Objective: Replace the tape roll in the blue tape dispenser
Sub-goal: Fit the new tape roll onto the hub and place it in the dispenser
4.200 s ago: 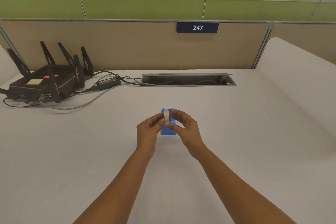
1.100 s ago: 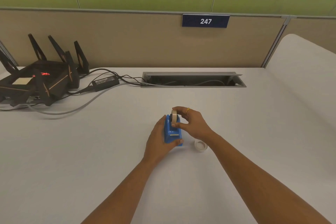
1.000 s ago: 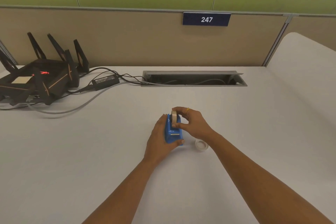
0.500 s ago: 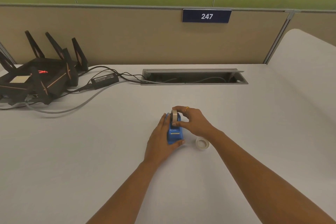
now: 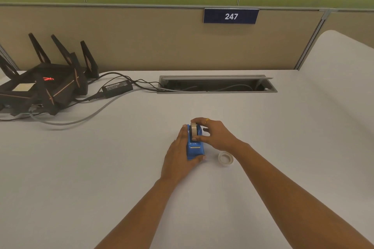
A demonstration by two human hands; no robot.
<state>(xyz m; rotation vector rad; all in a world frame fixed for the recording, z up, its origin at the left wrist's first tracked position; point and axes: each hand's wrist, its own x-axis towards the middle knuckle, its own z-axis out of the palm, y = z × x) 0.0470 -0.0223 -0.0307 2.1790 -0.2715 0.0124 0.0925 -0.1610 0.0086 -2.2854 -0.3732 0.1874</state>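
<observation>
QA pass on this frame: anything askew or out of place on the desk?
Only one stray: a small white tape ring lies flat on the white desk, right of the blue tape dispenser, under the right hand's wrist. Nothing looks spilled or damaged.

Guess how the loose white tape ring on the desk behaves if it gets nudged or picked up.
The white tape ring lies flat on the desk, so a nudge would probably slide it, not roll it. It looks thin and hollow, likely very light. Tipped on edge, its round shape could let it roll.

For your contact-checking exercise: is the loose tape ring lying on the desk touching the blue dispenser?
Apart. The head view shows bare desk between the loose tape ring and the blue dispenser.
</observation>
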